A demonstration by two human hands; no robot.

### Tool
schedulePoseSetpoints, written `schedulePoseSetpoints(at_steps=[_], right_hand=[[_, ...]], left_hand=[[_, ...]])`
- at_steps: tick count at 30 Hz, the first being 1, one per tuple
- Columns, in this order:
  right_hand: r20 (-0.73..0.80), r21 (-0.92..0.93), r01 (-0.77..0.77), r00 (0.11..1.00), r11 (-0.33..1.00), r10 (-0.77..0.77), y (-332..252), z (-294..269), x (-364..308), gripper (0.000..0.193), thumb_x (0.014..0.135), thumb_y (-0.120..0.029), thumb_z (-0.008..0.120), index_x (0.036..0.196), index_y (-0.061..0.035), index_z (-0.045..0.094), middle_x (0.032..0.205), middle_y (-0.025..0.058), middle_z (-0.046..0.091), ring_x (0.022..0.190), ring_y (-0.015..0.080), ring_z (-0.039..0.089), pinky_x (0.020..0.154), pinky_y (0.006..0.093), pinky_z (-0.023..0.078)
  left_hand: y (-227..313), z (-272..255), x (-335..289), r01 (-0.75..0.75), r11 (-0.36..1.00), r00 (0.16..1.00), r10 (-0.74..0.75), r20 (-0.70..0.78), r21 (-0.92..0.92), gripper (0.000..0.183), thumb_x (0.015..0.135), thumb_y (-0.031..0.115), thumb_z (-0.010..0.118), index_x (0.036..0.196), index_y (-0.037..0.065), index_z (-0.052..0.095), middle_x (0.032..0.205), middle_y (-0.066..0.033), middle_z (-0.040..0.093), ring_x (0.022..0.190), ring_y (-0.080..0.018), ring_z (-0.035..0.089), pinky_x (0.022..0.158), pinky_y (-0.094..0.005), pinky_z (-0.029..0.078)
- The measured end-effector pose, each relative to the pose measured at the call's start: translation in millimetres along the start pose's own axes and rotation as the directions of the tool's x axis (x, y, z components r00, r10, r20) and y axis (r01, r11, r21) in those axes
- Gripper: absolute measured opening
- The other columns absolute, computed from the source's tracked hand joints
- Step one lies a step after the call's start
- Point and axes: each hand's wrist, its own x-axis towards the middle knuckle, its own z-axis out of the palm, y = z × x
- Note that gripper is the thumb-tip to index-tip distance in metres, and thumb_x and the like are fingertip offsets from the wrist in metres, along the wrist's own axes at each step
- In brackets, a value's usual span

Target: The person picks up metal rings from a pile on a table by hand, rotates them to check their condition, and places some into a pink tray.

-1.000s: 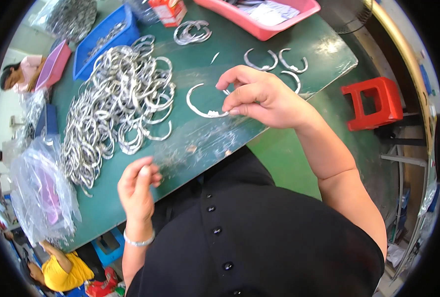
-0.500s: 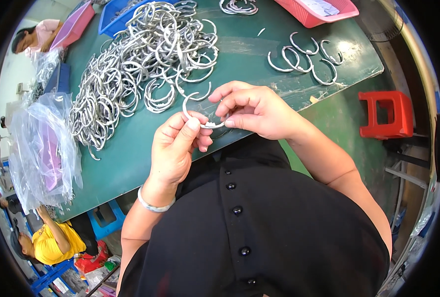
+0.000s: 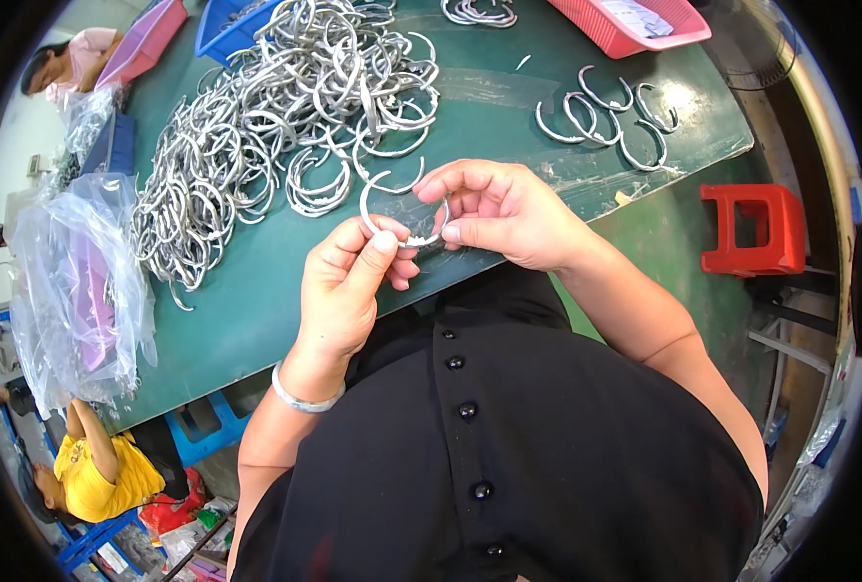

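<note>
Between both hands, over the near table edge, is an open silver bangle [image 3: 368, 199] with a small raised decoration on its lower part. My left hand [image 3: 346, 281] pinches it between thumb and fingers beside that decoration. The thumb and fingers of my right hand [image 3: 509, 213] close on the bangle's right end. Just beyond my left hand lies a large heap of similar silver bangles [image 3: 295, 97]. A small stack of bangles [image 3: 317, 184] rests at the heap's near edge. Several separate bangles [image 3: 594, 118] lie flat farther right.
The green table [image 3: 247, 335] carries a blue bin [image 3: 220, 41] behind the heap and a pink basket [image 3: 635, 34] at the far right. Clear plastic bags [image 3: 82, 281] hang at the left. A red stool [image 3: 756, 230] stands right. A co-worker in yellow [image 3: 111, 480] sits lower left, another person far left.
My right fingers have shifted up around the bangle's right end, which now shows more upright. My left hand keeps its pinch. The whole view has moved slightly.
</note>
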Motion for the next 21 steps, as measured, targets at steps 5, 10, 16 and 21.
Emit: schedulePoseSetpoints(at_steps=[5,10,16,21], right_hand=[[-0.013,-0.037,-0.016,1.0,0.999,0.015,-4,3,-1,0.027,0.076,0.002,0.058,0.103,0.0004,0.054,0.087,0.0028,0.056,0.071,0.0068,0.053,0.066,0.0196,0.045],[-0.07,-0.142,0.001,0.997,0.99,-0.011,-5,8,0,0.023,0.077,0.0,0.059,0.099,0.0001,0.054,0.077,0.0002,0.055,0.067,0.0044,0.051,0.061,0.0182,0.043],[-0.09,-0.112,-0.056,0.995,0.992,0.046,-5,8,0,0.02,0.081,-0.003,0.052,0.1,0.0003,0.053,0.081,0.0027,0.056,0.068,0.0067,0.053,0.063,0.0206,0.046],[-0.133,0.04,0.034,0.991,0.999,-0.028,-7,11,4,0.027,0.081,0.001,0.047,0.108,0.0018,0.047,0.088,0.0084,0.055,0.071,0.0129,0.056,0.064,0.024,0.048]], left_hand=[[-2,-1,1,-0.013,1.0,1.0,0.013,0.021,0.003,0.016,0.088,0.014,0.05,0.092,0.0,0.056,0.077,-0.0052,0.059,0.064,-0.0097,0.055,0.058,-0.0209,0.044],[-3,0,2,-0.023,1.0,0.999,0.023,0.027,0.017,0.015,0.087,0.014,0.05,0.092,0.0,0.056,0.077,-0.0051,0.059,0.064,-0.0096,0.055,0.058,-0.0206,0.044],[-6,-3,3,-0.024,0.999,1.0,0.024,0.006,0.024,0.015,0.087,0.014,0.049,0.092,0.001,0.055,0.078,-0.0059,0.059,0.064,-0.011,0.054,0.058,-0.0219,0.042],[-4,-5,7,0.03,0.996,0.999,-0.032,-0.026,-0.082,0.016,0.089,0.017,0.048,0.091,0.003,0.055,0.076,-0.0051,0.057,0.064,-0.0108,0.052,0.058,-0.0221,0.041]])
